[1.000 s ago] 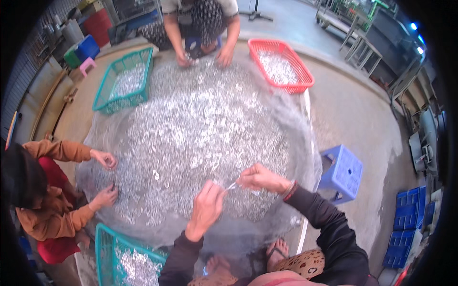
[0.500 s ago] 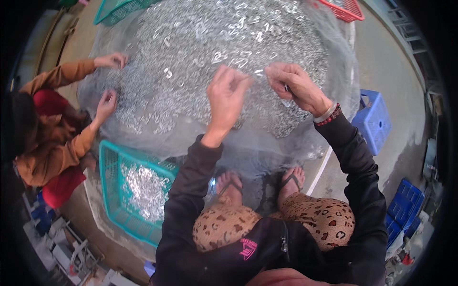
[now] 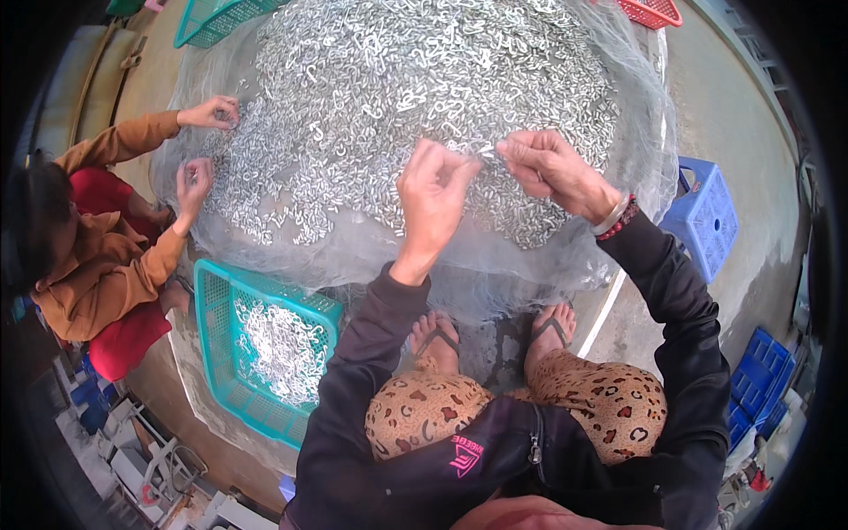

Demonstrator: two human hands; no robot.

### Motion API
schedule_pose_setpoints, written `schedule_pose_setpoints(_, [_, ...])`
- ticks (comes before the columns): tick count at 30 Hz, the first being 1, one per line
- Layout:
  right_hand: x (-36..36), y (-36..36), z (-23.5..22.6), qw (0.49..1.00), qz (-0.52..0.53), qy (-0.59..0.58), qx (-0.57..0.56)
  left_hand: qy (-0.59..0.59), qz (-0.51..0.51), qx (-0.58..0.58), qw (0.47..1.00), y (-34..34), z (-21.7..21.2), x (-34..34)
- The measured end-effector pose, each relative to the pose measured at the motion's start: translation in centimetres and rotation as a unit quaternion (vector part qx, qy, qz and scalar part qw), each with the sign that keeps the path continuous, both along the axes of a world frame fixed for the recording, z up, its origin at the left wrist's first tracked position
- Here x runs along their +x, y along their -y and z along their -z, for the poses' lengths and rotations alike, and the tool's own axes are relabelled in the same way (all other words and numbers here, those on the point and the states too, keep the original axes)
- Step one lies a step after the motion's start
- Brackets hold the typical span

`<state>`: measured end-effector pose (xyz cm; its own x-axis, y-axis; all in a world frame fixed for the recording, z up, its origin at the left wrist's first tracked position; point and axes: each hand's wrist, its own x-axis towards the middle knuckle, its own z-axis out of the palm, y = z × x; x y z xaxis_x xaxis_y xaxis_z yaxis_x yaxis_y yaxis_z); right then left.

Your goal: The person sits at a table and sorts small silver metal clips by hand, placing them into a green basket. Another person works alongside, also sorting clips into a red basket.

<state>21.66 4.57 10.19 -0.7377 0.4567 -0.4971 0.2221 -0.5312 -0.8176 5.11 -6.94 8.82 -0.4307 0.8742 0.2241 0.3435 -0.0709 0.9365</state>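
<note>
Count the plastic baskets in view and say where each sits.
3. A teal basket sits at the person's lower left, another teal basket at the top left edge, a red basket at the top right edge. Others may lie out of view.

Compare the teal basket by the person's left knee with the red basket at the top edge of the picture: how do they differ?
The teal basket sits close, beside the netting, almost wholly in view; the red basket lies at the far side, cut off by the frame. The teal basket visibly holds a heap of small silvery pieces; the red basket's contents cannot be made out. Both are plastic mesh baskets at the pile's edge.
</note>
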Motion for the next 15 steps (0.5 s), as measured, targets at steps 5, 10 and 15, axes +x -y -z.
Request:
schedule_pose_setpoints(5, [0.0,1.3,-1.1,0.998,-0.060,0.014,0.013,-0.013,0.131,-0.059,0.989,0.5,1.0,-0.4])
schedule_pose_setpoints(10, [1.3,-0.5,-2.0,0.982,-0.097,0.096,0.133,-0.087,0.142,-0.058,0.984,0.8,0.8,-1.0])
schedule_pose_setpoints(15, [3.2,-0.8,-1.5,0.990,-0.083,0.080,0.086,-0.123,0.222,-0.033,0.967,0.4,-0.4,-0.3])
